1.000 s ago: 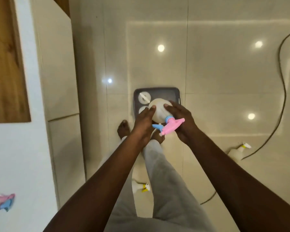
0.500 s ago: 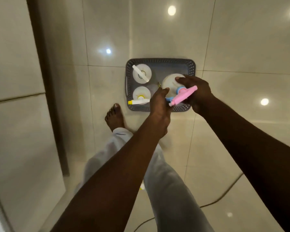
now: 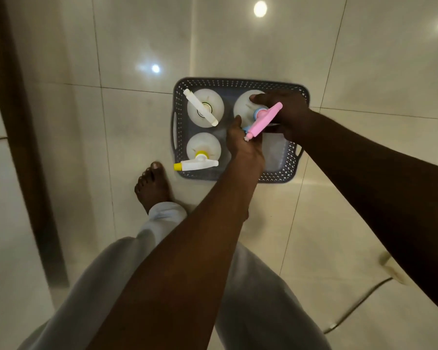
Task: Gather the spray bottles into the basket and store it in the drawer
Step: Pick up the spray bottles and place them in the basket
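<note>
A grey perforated basket (image 3: 238, 83) stands on the tiled floor. Two white spray bottles stand upright in its left half: one with a white nozzle (image 3: 204, 107) at the back, one with a yellow-tipped nozzle (image 3: 202, 147) at the front. A third white bottle with a pink and blue spray head (image 3: 262, 121) is in the basket's back right part. My right hand (image 3: 286, 114) grips this bottle round its top from the right. My left hand (image 3: 242, 142) touches the bottle's left side with curled fingers.
My bare foot (image 3: 153, 188) and grey trouser legs stand just in front of the basket. A dark vertical cabinet edge (image 3: 23, 147) runs down the left side. A thin cable (image 3: 359, 301) lies on the floor at lower right.
The view has come closer over the basket. Both hands have carried the pink-headed bottle down into the basket's back right part.
</note>
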The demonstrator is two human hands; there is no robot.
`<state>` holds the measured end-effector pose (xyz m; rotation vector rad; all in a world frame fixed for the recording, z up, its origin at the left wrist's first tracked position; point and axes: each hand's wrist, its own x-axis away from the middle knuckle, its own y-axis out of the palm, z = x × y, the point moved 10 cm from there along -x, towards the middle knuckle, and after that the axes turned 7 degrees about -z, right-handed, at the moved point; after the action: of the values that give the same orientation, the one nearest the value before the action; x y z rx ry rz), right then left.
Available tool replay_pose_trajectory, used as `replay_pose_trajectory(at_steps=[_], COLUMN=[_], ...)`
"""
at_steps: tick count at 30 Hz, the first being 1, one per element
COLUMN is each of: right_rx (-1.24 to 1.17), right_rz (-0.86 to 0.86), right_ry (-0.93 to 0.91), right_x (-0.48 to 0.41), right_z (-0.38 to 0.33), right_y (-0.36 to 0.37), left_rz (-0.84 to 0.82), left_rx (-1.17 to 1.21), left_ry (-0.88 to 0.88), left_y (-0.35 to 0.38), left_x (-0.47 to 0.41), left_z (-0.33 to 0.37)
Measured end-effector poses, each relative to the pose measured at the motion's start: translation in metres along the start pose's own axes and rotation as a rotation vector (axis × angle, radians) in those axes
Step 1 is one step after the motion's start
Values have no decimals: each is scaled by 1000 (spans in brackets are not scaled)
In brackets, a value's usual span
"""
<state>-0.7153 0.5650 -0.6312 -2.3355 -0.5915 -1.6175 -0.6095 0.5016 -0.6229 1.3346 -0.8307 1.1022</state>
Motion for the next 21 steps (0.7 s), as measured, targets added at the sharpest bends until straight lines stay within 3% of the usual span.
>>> replay_pose_trajectory(at_steps=[15, 21], right_rx=[-62, -70], right_rz=[27, 200], right_ry=[11, 93], right_x=[-10, 46], right_z=[15, 43], right_y=[12, 1], left_rz=[5, 69], left_rx=[-81, -380], left_ry=[41, -89], left_y=[-14, -29], left_x=[-15, 44], left_z=[11, -2])
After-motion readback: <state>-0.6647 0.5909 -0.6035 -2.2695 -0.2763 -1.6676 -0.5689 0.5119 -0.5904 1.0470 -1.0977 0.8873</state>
